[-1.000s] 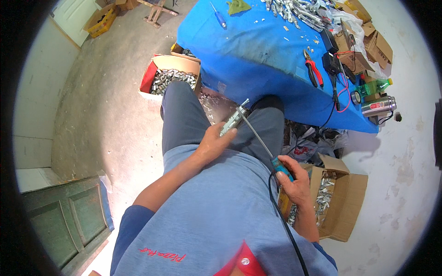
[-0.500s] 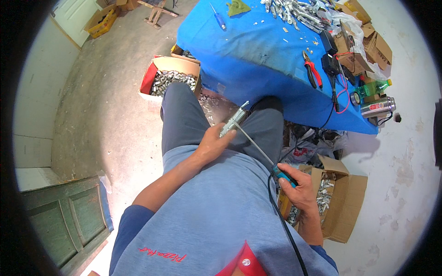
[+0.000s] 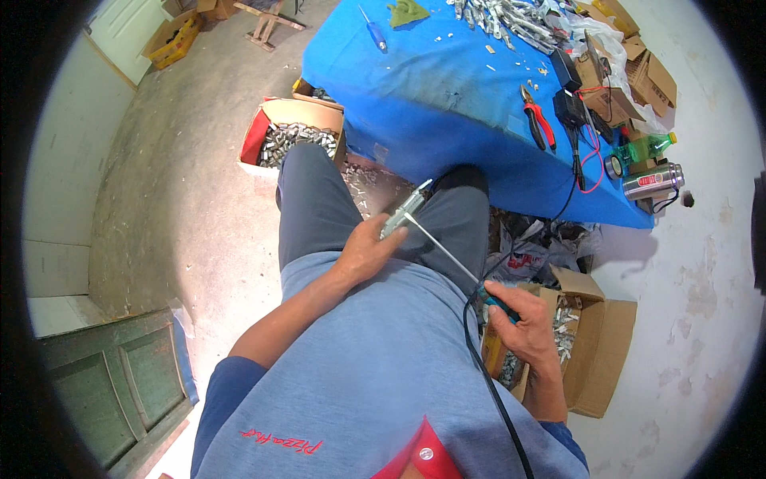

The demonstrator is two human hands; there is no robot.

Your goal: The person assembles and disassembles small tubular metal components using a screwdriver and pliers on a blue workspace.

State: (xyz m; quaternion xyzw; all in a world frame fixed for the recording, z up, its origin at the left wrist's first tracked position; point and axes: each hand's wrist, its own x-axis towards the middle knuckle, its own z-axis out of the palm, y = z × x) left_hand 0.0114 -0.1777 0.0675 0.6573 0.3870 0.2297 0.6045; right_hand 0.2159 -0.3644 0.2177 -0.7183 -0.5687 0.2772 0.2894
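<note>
My left hand [image 3: 369,246] is closed round a slim silvery metal fitting [image 3: 405,209], held over my lap with its narrow end pointing away. Its exact kind is unclear. In my right hand [image 3: 523,323] is a screwdriver [image 3: 448,257] with a long thin shaft and a teal handle. The shaft slants up to the left, and its tip meets the fitting just beyond my left fingers. A black cable [image 3: 481,363] runs up my front and passes close by the screwdriver handle; whether it joins the handle I cannot tell.
Ahead, a blue-covered table [image 3: 447,76] bears a pile of metal fittings [image 3: 511,22], red-handled pliers [image 3: 539,120], a blue screwdriver [image 3: 375,36], a green bottle [image 3: 645,148] and a steel flask [image 3: 654,182]. Boxes of metal parts stand by my left knee [image 3: 251,140] and right side [image 3: 610,351].
My right hand has shifted slightly right and turned a little round the screwdriver handle. The left hand keeps its hold on the fitting. The whole view has moved slightly.
</note>
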